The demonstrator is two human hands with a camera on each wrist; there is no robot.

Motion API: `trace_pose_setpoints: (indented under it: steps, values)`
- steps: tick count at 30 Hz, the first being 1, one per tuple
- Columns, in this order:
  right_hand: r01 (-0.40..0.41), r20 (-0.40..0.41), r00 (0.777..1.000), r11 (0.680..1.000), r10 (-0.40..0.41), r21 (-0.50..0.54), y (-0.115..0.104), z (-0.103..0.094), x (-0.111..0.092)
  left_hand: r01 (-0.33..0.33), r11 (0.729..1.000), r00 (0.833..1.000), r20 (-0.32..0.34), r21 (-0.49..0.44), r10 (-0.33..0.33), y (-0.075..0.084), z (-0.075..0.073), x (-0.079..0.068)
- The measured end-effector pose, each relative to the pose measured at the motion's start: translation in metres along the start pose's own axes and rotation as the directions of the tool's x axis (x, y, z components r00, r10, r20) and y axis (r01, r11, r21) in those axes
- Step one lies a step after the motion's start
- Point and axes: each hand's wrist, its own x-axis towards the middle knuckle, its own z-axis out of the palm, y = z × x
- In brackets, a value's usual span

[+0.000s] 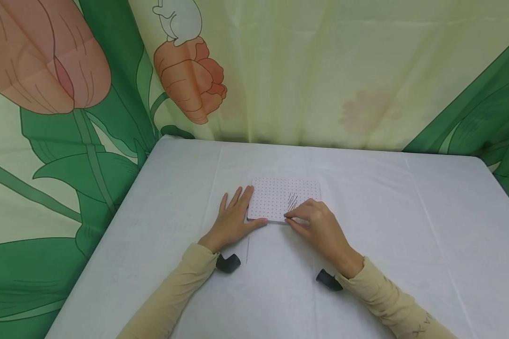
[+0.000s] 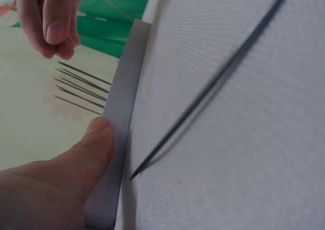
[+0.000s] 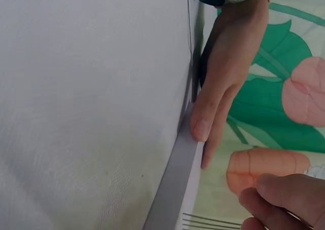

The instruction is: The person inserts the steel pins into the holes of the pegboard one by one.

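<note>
A white board (image 1: 269, 195) dotted with rows of small holes lies on the table. Several thin dark needle-like sticks (image 1: 292, 200) stand up from its right part; the left wrist view shows these sticks (image 2: 81, 90) side by side. My left hand (image 1: 233, 220) rests at the board's left side with fingers spread, its thumb (image 2: 99, 138) against the front edge. Over the board's front edge, my right hand (image 1: 320, 226) has thumb and fingertips pinched together. A thin stick (image 3: 299, 219) shows faintly between them, mostly hidden by the fingers.
Another thin dark stick (image 1: 248, 249) lies on the white tablecloth (image 1: 407, 235), close to my left wrist. A black wrist camera (image 1: 228, 263) sits by the left cuff, and another black camera (image 1: 328, 280) by the right. Behind the table hangs a printed curtain (image 1: 301, 84).
</note>
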Motion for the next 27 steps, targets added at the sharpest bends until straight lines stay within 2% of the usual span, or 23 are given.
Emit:
trace_pose_setpoints:
  steps: [5, 9, 14, 21, 27]
  values:
    - [0.044, 0.013, 0.999, 0.999, -0.044, 0.028, -0.006, 0.004, 0.001, -0.019, 1.000, 1.000, -0.015, -0.012, 0.018, -0.001, 0.000, 0.000]
    - [0.080, 0.039, 0.996, 0.995, -0.082, 0.057, -0.010, 0.010, 0.001, -0.013, 1.000, 1.000, -0.001, -0.002, 0.013, -0.002, 0.000, 0.001]
    - [0.153, 0.092, 0.983, 0.985, -0.161, 0.086, -0.016, 0.018, 0.001, -0.005, 1.000, 1.000, 0.013, -0.017, 0.005, -0.004, -0.001, 0.001]
    - [0.303, 0.180, 0.933, 0.950, -0.312, 0.080, -0.023, 0.029, 0.003, -0.019, 0.999, 1.000, 0.014, -0.027, 0.020, -0.008, -0.001, 0.001]
    - [0.369, 0.251, 0.891, 0.925, -0.379, 0.084, -0.027, 0.035, 0.005, -0.033, 0.999, 0.999, 0.031, -0.029, 0.034, -0.009, -0.003, 0.001]
